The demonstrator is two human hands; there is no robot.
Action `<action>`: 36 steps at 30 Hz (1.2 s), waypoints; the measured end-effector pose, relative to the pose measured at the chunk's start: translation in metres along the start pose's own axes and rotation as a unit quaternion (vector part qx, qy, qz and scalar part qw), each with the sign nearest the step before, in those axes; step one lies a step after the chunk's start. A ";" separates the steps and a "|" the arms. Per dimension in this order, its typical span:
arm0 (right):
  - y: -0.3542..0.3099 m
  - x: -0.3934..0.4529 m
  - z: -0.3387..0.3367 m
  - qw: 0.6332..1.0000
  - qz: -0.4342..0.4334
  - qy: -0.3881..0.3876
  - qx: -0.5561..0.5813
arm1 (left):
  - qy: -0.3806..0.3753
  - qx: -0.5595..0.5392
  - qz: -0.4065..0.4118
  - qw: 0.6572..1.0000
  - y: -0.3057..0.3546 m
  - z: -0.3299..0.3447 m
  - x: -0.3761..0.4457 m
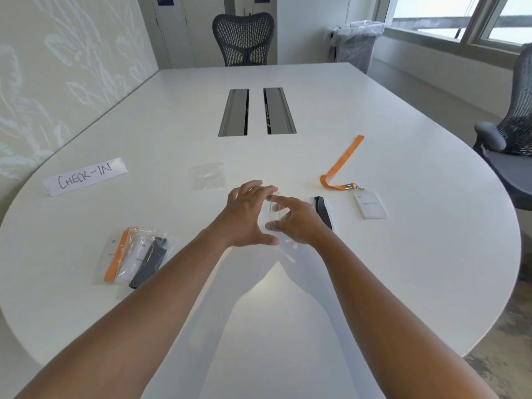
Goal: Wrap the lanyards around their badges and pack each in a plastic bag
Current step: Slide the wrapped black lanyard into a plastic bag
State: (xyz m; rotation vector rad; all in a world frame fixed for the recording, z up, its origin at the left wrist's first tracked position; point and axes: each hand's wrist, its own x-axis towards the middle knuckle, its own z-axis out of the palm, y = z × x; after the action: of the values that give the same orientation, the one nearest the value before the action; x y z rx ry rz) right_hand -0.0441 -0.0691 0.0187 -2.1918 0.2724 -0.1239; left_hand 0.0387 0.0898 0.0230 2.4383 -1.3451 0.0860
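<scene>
Both hands meet above the middle of the white table (374,283). My left hand (247,214) and my right hand (293,220) hold a clear plastic bag (283,243) between them, its mouth pulled apart. Just right of my right hand lies a badge wrapped in a black lanyard (324,211). Farther right, an orange lanyard (341,165) stretches out, clipped to a white badge (370,205). An empty clear bag (207,176) lies flat beyond my hands. At the left, two packed bags (135,256) overlap, one with an orange lanyard, one with a black one.
A paper sign reading CHECK-IN (85,177) sits at the left. Two cable slots (256,112) cut the table's middle. Office chairs stand at the far end (244,38) and at the right (512,145). A lined bin (357,41) stands by the window.
</scene>
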 end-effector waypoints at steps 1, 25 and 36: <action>0.001 -0.001 -0.001 1.000 0.003 0.001 0.001 | -0.005 -0.004 0.002 1.000 -0.001 0.000 0.000; 0.044 0.009 -0.047 0.969 0.136 0.050 -0.199 | -0.044 -0.072 -0.084 0.993 -0.006 0.013 -0.004; 0.045 0.019 -0.054 0.970 0.168 0.069 -0.160 | -0.074 -0.069 -0.098 0.990 -0.008 0.018 -0.003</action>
State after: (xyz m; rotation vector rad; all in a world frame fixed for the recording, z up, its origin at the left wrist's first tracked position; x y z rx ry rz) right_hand -0.0424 -0.1417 0.0144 -2.4215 0.7844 -0.0431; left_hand 0.0419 0.0905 0.0035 2.4831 -1.1198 -0.2336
